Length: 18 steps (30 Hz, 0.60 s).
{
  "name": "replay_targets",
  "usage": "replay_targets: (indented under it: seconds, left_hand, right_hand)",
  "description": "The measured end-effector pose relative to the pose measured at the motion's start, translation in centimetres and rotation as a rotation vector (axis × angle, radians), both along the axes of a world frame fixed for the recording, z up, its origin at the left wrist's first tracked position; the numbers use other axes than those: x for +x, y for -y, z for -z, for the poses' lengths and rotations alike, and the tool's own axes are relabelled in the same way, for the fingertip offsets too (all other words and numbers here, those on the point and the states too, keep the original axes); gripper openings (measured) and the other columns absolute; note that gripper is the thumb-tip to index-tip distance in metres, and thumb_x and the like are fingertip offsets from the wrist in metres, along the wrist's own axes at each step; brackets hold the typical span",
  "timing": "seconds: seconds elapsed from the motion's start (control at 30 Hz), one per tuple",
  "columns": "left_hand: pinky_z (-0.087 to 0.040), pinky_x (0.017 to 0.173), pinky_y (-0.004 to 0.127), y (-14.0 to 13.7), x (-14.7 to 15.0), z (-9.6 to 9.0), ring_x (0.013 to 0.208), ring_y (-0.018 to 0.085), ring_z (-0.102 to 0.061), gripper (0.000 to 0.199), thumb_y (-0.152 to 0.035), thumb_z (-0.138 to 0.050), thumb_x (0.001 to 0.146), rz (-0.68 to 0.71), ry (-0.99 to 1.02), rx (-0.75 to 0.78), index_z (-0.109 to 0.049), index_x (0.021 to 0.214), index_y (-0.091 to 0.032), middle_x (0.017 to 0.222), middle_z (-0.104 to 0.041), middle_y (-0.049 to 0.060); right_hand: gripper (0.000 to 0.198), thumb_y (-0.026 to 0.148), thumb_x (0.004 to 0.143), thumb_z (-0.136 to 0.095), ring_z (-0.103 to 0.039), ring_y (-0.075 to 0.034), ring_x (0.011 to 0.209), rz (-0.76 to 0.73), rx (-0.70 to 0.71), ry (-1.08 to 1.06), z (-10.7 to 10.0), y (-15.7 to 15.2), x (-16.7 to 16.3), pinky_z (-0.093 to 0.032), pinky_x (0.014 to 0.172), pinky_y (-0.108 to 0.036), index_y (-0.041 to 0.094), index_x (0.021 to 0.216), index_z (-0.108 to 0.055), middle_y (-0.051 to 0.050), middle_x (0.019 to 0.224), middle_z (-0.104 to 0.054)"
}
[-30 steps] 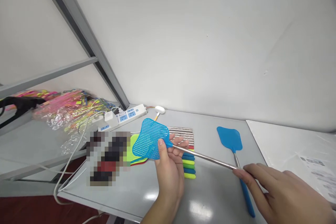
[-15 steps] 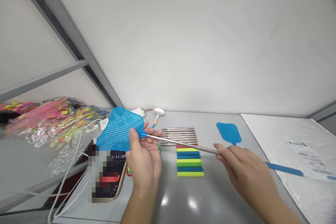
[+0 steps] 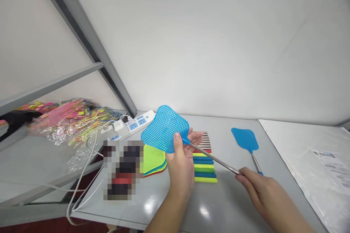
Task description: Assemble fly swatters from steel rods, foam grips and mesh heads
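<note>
Your tabletop [image 3: 229, 207] spans the lower frame, its front edge slanting through lower left. A white package [image 3: 300, 149] covers its right side. The blue swatter [image 3: 165, 127] is raised at centre: your left hand [image 3: 180, 167] pinches its neck, other fingers loosely spread; your right hand's [image 3: 259, 191] fingers wrap its rod's end. A gap parts the second swatter [image 3: 245, 139] from the coloured handles [image 3: 205, 170].

a single camera, worn on the person's head, looks forward and down across the desk [image 3: 232, 204] from above its near edge. it faces the wall [image 3: 191, 51] behind the desk's back edge. the view is wide, taking in the desk's near left corner and the metal frame [image 3: 84, 32] beyond its left edge. the left hand [image 3: 181, 171] and right hand [image 3: 258, 189] show close, entering from below.
</note>
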<state>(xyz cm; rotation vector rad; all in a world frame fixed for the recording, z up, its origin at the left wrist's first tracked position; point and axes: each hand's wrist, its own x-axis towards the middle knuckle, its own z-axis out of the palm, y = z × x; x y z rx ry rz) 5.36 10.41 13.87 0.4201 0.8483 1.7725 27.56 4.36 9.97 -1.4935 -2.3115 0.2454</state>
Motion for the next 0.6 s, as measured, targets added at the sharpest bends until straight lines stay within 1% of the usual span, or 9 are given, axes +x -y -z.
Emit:
replay_targets:
  seconds: [0.03, 0.13, 0.2, 0.23, 0.3, 0.37, 0.47, 0.53, 0.6]
  left_hand:
    - [-0.055, 0.084, 0.039, 0.3, 0.7, 0.0, 0.09, 0.025, -0.072, 0.038, -0.046, -0.055, 0.092, 0.008, 0.009, 0.014, -0.065, 0.104, -0.011, 0.092, -0.073, 0.013]
    - [-0.055, 0.084, 0.041, 1.2, 2.5, 0.1, 0.088, 0.027, -0.073, 0.042, -0.05, -0.055, 0.091, 0.064, 0.015, 0.01, -0.066, 0.102, -0.011, 0.09, -0.074, 0.014]
    - [-0.056, 0.082, 0.04, 1.8, 3.6, 0.3, 0.085, 0.028, -0.073, 0.045, -0.052, -0.056, 0.089, 0.188, 0.004, -0.051, -0.067, 0.099, -0.01, 0.088, -0.074, 0.015]
    - [-0.055, 0.084, 0.039, 2.2, 4.1, 0.4, 0.09, 0.027, -0.072, 0.043, -0.051, -0.056, 0.09, 0.24, 0.013, -0.081, -0.067, 0.102, -0.011, 0.092, -0.074, 0.015]
    - [-0.055, 0.083, 0.04, 2.5, 4.6, 0.7, 0.09, 0.028, -0.072, 0.046, -0.053, -0.053, 0.091, 0.317, 0.003, -0.075, -0.067, 0.102, -0.011, 0.093, -0.074, 0.016]
    - [-0.056, 0.082, 0.039, 2.2, 4.1, 0.8, 0.089, 0.028, -0.072, 0.043, -0.049, -0.054, 0.091, 0.296, -0.018, -0.068, -0.066, 0.104, -0.01, 0.097, -0.074, 0.016]
    - [-0.056, 0.082, 0.039, 1.0, 2.3, 0.7, 0.088, 0.026, -0.073, 0.04, -0.046, -0.056, 0.091, 0.19, -0.008, -0.046, -0.065, 0.108, -0.011, 0.099, -0.073, 0.014]
    - [-0.055, 0.084, 0.038, 0.3, 1.2, 0.5, 0.089, 0.024, -0.073, 0.039, -0.046, -0.057, 0.09, 0.13, -0.003, -0.03, -0.064, 0.108, -0.011, 0.099, -0.073, 0.013]
    - [-0.056, 0.083, 0.037, 0.1, 0.9, 0.4, 0.087, 0.024, -0.073, 0.04, -0.047, -0.057, 0.091, 0.119, -0.009, -0.023, -0.064, 0.108, -0.011, 0.095, -0.073, 0.012]
  right_hand:
    - [0.025, 0.034, 0.1, -0.039, -0.057, -0.013, 0.044, 0.022, -0.038, -0.022, -0.4, 0.0, -0.5, -0.036, 0.042, -0.021, 0.026, 0.079, -0.051, 0.005, 0.057, -0.061]
    - [0.031, 0.04, 0.1, -0.036, -0.055, -0.015, 0.043, 0.067, -0.128, -0.102, -1.9, -0.1, -2.0, -0.035, 0.042, -0.023, 0.026, 0.075, -0.048, 0.005, 0.054, -0.058]
    - [0.034, 0.041, 0.1, -0.032, -0.058, -0.016, 0.047, 0.066, -0.195, -0.19, -2.9, -0.4, -3.3, -0.036, 0.045, -0.024, 0.025, 0.075, -0.049, 0.003, 0.056, -0.06]
    - [0.035, 0.04, 0.101, -0.03, -0.06, -0.017, 0.051, 0.064, -0.226, -0.239, -3.4, -0.6, -3.9, -0.038, 0.047, -0.024, 0.025, 0.077, -0.05, 0.002, 0.06, -0.062]
    - [0.035, 0.04, 0.101, -0.03, -0.062, -0.017, 0.058, 0.048, -0.312, -0.317, -4.3, -1.0, -4.8, -0.04, 0.052, -0.025, 0.024, 0.079, -0.052, 0.001, 0.067, -0.065]
    - [0.028, 0.04, 0.1, -0.036, -0.061, -0.016, 0.064, 0.027, -0.409, -0.347, -4.8, -1.3, -5.0, -0.041, 0.057, -0.024, 0.025, 0.085, -0.054, 0.002, 0.073, -0.066]
    - [0.019, 0.044, 0.096, -0.046, -0.059, -0.015, 0.069, 0.011, -0.53, -0.348, -4.9, -1.1, -4.1, -0.041, 0.061, -0.024, 0.027, 0.1, -0.056, 0.003, 0.079, -0.064]
    - [0.026, 0.047, 0.097, -0.042, -0.056, -0.015, 0.067, 0.027, -0.58, -0.356, -4.5, -0.8, -3.5, -0.039, 0.06, -0.024, 0.026, 0.094, -0.056, 0.003, 0.075, -0.06]
    - [0.037, 0.051, 0.098, -0.033, -0.05, -0.014, 0.062, 0.081, -0.595, -0.381, -3.8, -0.5, -3.3, -0.035, 0.057, -0.025, 0.024, 0.083, -0.054, 0.003, 0.067, -0.053]
